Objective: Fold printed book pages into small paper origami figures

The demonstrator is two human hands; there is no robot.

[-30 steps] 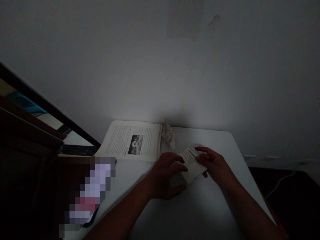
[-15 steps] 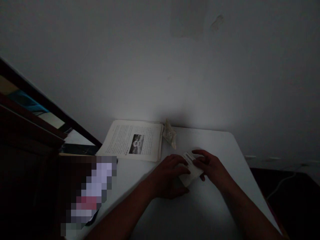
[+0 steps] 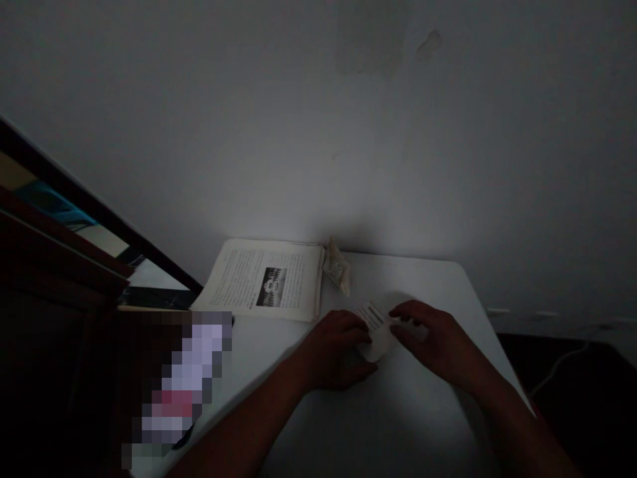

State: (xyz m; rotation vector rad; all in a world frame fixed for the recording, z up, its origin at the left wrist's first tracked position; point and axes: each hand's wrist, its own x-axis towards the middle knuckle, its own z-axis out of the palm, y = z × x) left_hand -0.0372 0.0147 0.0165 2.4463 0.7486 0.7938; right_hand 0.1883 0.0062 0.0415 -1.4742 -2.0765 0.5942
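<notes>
Fingers of the left hand are curled and pressed together on the near-left edge of a small paper slip. The thumb lies low beside it, so the slip looks pinched there. The right hand meets it from the other side: its fingers are bent over the slip's right part with a pale bit of paper showing between them, which reads as a loose pinch, though the dim light hides where the thumb sits.

The slip carries a few dark printed lines at its far end and sits between the two hands, tilted, low over the desk. Whether its lower corner touches the surface I cannot tell. Gripping it at both ends probably keeps so light a piece steady and under control, with the printed side turned up toward the person.

Behind the hands, a crumpled packet lies just beside the right edge of an open book, whose page shows text around a small photograph. The book lies at the far-left corner of the desk against the pale wall, well apart from the slip. Dark wooden furniture rises to the left, and a pale cable trails on the floor at right.
</notes>
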